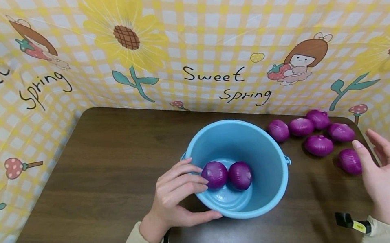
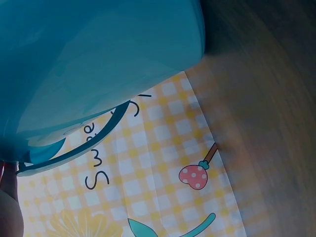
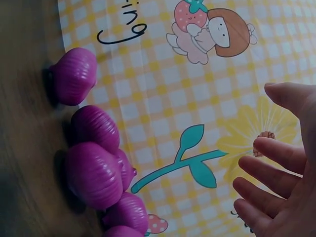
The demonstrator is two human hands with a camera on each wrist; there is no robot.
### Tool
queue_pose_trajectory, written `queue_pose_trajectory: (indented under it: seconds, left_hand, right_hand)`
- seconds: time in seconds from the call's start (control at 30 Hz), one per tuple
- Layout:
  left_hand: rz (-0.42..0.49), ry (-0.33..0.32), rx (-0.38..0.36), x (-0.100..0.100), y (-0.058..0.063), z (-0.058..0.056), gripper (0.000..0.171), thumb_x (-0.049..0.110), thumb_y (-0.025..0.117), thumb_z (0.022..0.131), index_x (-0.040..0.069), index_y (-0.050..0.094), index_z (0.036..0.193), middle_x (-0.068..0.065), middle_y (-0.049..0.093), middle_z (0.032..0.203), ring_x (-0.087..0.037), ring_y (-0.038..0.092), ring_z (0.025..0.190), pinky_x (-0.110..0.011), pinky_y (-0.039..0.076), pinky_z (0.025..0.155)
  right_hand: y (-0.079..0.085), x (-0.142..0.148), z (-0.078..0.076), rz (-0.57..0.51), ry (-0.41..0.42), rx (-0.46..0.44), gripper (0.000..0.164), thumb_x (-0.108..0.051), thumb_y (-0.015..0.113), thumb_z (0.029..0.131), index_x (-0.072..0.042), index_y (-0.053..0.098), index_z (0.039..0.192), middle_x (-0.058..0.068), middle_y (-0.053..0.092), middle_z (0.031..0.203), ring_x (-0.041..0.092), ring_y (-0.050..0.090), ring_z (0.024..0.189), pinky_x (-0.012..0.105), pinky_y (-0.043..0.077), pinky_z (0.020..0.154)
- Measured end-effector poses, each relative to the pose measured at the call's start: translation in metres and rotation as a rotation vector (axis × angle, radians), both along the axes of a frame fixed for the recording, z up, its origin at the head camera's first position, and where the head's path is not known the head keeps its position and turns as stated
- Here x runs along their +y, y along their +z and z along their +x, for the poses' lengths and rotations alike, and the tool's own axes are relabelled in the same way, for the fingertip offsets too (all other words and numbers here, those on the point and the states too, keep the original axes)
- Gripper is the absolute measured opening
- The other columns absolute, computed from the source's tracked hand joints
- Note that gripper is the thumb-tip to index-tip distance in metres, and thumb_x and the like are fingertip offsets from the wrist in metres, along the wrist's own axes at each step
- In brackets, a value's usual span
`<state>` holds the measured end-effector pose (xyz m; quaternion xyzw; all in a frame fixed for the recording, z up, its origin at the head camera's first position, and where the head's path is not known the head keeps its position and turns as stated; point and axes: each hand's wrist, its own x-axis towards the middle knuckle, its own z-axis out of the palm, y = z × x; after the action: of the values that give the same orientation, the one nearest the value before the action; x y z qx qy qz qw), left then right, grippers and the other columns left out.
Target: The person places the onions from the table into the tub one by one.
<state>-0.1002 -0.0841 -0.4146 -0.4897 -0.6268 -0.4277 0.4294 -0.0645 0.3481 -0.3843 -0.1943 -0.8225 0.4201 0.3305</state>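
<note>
A blue bucket (image 1: 266, 169) is stood upright on a brown desk (image 1: 96, 183). Its rim is grasped on the left by the left grip (image 1: 177, 195), the fingers being laid over the edge into the mouth and the thumb placed along the rim's near side. Two purple onions (image 1: 215, 175) are contained at the bottom of the bucket, side by side; whether the left one is touched by the fingertips cannot be told.

Six more are spread on the desk to the right of the bucket: a single onion (image 1: 278, 130) just beside its far right side, a cluster of four (image 1: 318, 145) farther right of it, and a lone onion (image 1: 350, 162) well to its right. Near this last one, still farther right of the bucket, the right grip (image 1: 387, 176) is held released, with thumb and fingers parted; in the right wrist view a gap is seen between it and the onions. Behind the bucket, a yellow checked cloth (image 1: 205, 34) is hung.
</note>
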Motion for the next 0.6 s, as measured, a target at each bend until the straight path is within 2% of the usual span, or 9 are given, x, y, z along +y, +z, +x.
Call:
queue_pose_trajectory:
  seconds: [0.37, 0.6]
  left_hand:
    - [-0.002, 0.001, -0.006, 0.000, -0.001, 0.001, 0.046, 0.049, 0.088, 0.075, 0.006, 0.071, 0.079, -0.008, 0.074, 0.085, -0.029, 0.071, 0.085, -0.055, 0.054, 0.095]
    - [-0.001, 0.000, -0.008, 0.001, -0.001, 0.001, 0.047, 0.049, 0.088, 0.075, 0.006, 0.071, 0.079, -0.008, 0.074, 0.085, -0.029, 0.071, 0.085, -0.055, 0.054, 0.095]
  right_hand:
    - [-0.017, 0.014, 0.000, -0.037, -0.057, -0.053, 0.044, -0.025, 0.077, 0.092, -0.014, 0.069, 0.134, -0.002, 0.065, 0.133, 0.003, 0.056, 0.119, 0.021, 0.038, 0.110]
    - [-0.029, 0.022, -0.001, -0.092, -0.097, -0.161, 0.049, -0.032, 0.075, 0.094, -0.017, 0.065, 0.139, 0.004, 0.059, 0.142, 0.004, 0.053, 0.125, 0.021, 0.037, 0.111]
